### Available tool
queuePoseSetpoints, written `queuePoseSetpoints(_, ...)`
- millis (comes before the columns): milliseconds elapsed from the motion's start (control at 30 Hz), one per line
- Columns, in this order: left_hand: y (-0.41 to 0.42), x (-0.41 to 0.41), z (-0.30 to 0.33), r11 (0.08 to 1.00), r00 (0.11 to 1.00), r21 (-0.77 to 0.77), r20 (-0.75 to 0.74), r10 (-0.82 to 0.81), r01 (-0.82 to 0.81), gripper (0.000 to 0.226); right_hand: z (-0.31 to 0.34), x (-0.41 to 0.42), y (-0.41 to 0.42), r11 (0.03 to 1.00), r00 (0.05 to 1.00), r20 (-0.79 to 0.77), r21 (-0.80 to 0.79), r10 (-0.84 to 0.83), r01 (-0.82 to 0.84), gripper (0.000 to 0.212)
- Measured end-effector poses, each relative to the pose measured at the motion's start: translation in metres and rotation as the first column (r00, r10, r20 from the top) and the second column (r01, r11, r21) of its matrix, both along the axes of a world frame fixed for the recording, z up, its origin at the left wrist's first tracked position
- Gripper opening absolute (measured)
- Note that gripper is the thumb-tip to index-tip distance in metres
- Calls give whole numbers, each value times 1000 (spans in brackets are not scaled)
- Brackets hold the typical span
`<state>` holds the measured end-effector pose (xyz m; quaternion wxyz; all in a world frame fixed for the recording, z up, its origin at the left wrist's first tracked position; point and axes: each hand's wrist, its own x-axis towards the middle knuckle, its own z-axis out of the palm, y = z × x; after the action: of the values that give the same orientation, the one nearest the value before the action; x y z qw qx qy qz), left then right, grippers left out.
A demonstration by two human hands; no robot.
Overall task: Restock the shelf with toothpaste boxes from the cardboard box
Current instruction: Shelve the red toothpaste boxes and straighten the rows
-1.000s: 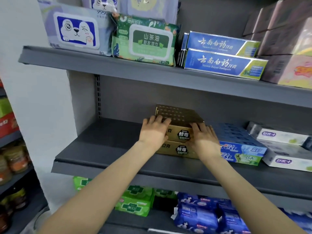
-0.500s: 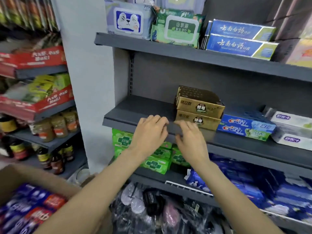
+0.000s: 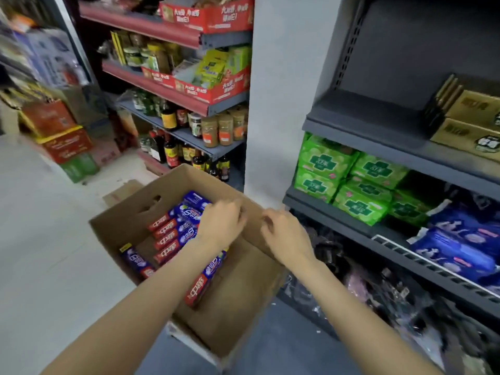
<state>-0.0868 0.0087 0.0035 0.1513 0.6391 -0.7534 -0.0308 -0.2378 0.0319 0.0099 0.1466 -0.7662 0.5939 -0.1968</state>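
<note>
Left hand: the left hand (image 3: 220, 226) reaches into the cardboard box (image 3: 135, 212), fingers loosely curled over the toothpaste boxes (image 3: 173, 234); whether it touches or grips one, I cannot tell.
Right hand: the right hand (image 3: 286, 236) hovers above the box's right side, fingers relaxed and bent, holding nothing.
Toothpaste boxes: long, glossy blue-and-red cartons lying flat in a row along the box's left side, directly under the left hand.
Cardboard box: open-topped, matte brown corrugated board, oval handle hole in the far wall, standing on the floor.
Shelf: the grey metal shelf (image 3: 365, 125) to the right bears 2 stacked gold cartons (image 3: 470, 123).
Below: green soft packs (image 3: 351, 182) on the next shelf down.
</note>
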Motion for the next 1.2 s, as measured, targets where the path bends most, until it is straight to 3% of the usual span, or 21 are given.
queuePoseSetpoints(167, -34, 91, -42, 978, 998, 206, 44, 35, -44, 21, -49, 78, -29, 985, 999, -44, 170, -2, 10, 27)
queuePoseSetpoints(367, -103, 163, -86, 908, 968, 417, 210, -140, 41, 34, -108, 145, -90, 916, 989, -83, 374, -120, 142, 44)
queuePoseSetpoints(600, -158, 190, -147, 747, 917, 625, 123, -379, 225, 64, -158, 157, -149, 814, 975, -159, 537, -158, 219, 50)
queuePoseSetpoints(700, -166, 191, -165, 749, 896, 609, 134, -423, 262, 74, -170, 153, -164, 808, 970, -192, 542, -151, 233, 52)
queuePoseSetpoints(867, -168, 183, -172, 833, 868, 517, 303, -393, 197, 79, -176, 154, -175, 856, 930, -352, 442, -111, 269, 57)
queuePoseSetpoints(967, -164, 173, -174, 831, 848, 532, 353, -394, 165, 83, -176, 151, -180, 836, 924, -379, 491, -49, 246, 55)
queuePoseSetpoints(1100, -157, 168, -175, 772, 877, 618, 277, -393, 151, 78, -174, 139, -176, 753, 969, -245, 632, -26, 180, 51)
queuePoseSetpoints(1200, -148, 172, -172, 744, 935, 663, 206, -287, 83, 79, -171, 127, -170, 776, 958, -271, 622, 90, 103, 68)
